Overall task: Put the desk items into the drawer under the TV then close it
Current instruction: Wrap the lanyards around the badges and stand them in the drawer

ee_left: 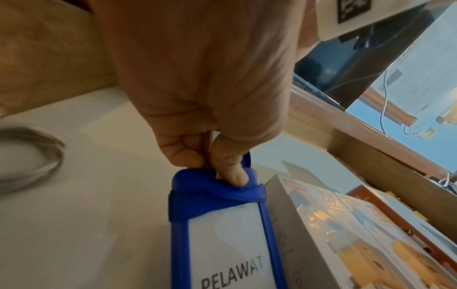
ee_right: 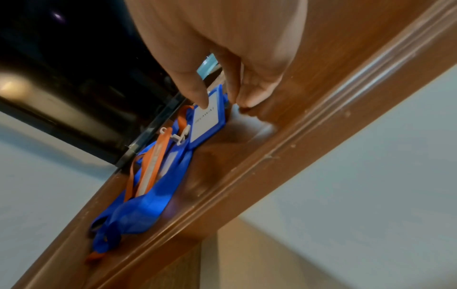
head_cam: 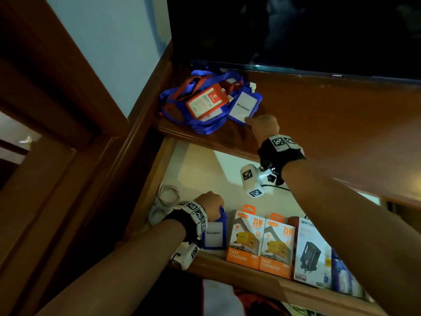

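The drawer (head_cam: pixel 227 263) under the TV (head_cam: pixel 296 30) stands open. Inside it my left hand (head_cam: pixel 211 205) pinches the top of a blue "PELAWAT" badge holder (head_cam: pixel 214 236), held upright beside the charger boxes. In the left wrist view my left hand (ee_left: pixel 212 168) grips the lanyard-wrapped top of this badge holder (ee_left: pixel 222 234). On the desk top (head_cam: pixel 330 124) my right hand (head_cam: pixel 255 124) holds a second blue "PELAWAT" badge holder (head_cam: pixel 242 106). The thumb (ee_right: pixel 200 97) lies on that second badge holder (ee_right: pixel 207 127) and curled fingers sit at its edge. A pile of blue and orange lanyards (head_cam: pixel 193 103) lies beside it.
Two orange charger boxes (head_cam: pixel 245 240) and a white charger box (head_cam: pixel 312 252) stand along the drawer's front. A coiled white cable (head_cam: pixel 167 197) lies at its left wall. An orange badge (head_cam: pixel 206 101) tops the lanyard pile. The TV's lower edge hangs close over the desk.
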Available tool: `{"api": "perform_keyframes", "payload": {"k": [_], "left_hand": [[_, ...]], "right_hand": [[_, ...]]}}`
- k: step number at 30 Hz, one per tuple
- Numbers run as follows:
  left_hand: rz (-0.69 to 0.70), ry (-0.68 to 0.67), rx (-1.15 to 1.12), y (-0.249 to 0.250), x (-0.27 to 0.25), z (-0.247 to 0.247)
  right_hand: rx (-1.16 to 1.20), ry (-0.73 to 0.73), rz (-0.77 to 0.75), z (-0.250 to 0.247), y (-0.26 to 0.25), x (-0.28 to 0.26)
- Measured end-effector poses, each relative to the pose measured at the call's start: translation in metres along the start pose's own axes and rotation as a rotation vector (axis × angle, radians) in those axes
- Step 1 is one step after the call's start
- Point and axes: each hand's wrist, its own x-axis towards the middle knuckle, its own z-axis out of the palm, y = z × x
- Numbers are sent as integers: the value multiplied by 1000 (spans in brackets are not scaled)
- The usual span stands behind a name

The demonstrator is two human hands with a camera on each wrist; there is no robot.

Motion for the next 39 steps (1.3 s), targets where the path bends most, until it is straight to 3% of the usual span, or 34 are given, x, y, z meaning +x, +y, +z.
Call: {"api": "perform_keyframes", "payload": {"k": [6, 11, 15, 22, 27, 31, 36, 39], "left_hand": [[5, -19, -4, 3, 13, 10], [5, -10, -116, -1, 18, 17], [13, 108, -326, -14, 9, 17], [-127, 389, -541, -24, -16, -13], [-57, 561, -732, -14, -41, -33], [6, 635, -819, 3, -52, -43], [164, 602, -744, 50, -52, -51], [285, 498, -746, 85, -44, -47]], "right_hand": [[-65, 12, 142, 13, -13, 15], [-27, -15, 171, 11, -12, 24], [144, -42, 189, 4, -12, 26], [535, -45, 140, -18, 5, 0], [845, -185, 184, -55, 40, -35], [1073, -167, 172, -98, 73, -68], [1055, -164, 46, -133, 119, -110], [977, -203, -44, -145, 138, -132]]}}
